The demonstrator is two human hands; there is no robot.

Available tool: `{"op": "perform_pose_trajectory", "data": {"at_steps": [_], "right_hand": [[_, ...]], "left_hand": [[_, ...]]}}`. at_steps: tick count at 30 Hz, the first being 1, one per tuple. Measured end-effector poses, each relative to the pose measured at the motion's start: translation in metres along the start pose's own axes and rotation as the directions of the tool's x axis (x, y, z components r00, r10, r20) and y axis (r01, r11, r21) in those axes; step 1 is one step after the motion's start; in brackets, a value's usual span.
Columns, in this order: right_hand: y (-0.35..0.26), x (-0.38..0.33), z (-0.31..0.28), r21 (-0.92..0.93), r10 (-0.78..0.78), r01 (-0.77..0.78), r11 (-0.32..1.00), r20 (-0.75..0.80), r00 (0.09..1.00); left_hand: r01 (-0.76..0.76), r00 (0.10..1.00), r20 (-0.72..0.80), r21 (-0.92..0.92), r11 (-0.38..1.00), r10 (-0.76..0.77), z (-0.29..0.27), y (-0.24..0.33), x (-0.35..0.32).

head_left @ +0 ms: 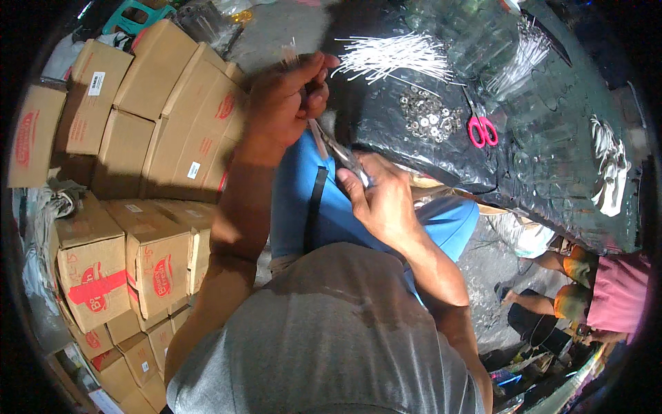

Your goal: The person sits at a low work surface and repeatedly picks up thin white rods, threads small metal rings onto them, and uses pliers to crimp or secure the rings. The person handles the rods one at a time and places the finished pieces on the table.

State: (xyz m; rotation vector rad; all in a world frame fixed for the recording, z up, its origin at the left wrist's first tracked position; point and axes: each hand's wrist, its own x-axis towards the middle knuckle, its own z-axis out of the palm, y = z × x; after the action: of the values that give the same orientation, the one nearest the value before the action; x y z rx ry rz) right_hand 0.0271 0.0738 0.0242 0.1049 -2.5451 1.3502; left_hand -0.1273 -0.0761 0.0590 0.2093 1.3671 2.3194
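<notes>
My left hand [298, 93] is raised at the near left corner of the black-covered table, its fingers closed. A few thin pale strands [289, 56] stick up from it, and what else lies inside the grip is hidden. Silver pliers [350, 160] are held in my right hand [383, 196] over my lap, their tip reaching up to just below the left hand. On the table, a pile of thin white wicks [396, 56] lies beyond small metal discs [427, 114]. Scissors with pink handles [481, 130] rest right of the discs.
The black plastic-covered table [379, 127] fills the far right. It also carries another bunch of white wicks [520, 58] and a white cloth bundle [608, 169]. Stacked cardboard boxes [183, 127] crowd my left. A person in a pink garment [617, 293] is at the right.
</notes>
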Motion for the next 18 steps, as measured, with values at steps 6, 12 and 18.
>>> {"op": "perform_pose_trajectory", "data": {"at_steps": [6, 12, 18], "right_hand": [[0.001, -0.024, -0.007, 0.054, 0.169, -0.17, 0.984, 0.025, 0.985], [0.021, -0.051, -0.014, 0.478, 0.392, -0.348, 0.807, 0.008, 0.92], [0.022, -0.054, -0.006, 0.49, 0.433, -0.421, 0.763, 0.095, 0.896]], "left_hand": [[-0.373, 0.907, -0.055, 0.355, 0.857, 0.418, -0.021, -0.019, 0.004], [-0.061, 0.989, -0.108, 0.344, 0.937, 0.104, -0.027, -0.015, -0.016], [-0.061, 0.993, 0.119, 0.352, 0.934, 0.02, 0.023, -0.048, -0.055]]}}
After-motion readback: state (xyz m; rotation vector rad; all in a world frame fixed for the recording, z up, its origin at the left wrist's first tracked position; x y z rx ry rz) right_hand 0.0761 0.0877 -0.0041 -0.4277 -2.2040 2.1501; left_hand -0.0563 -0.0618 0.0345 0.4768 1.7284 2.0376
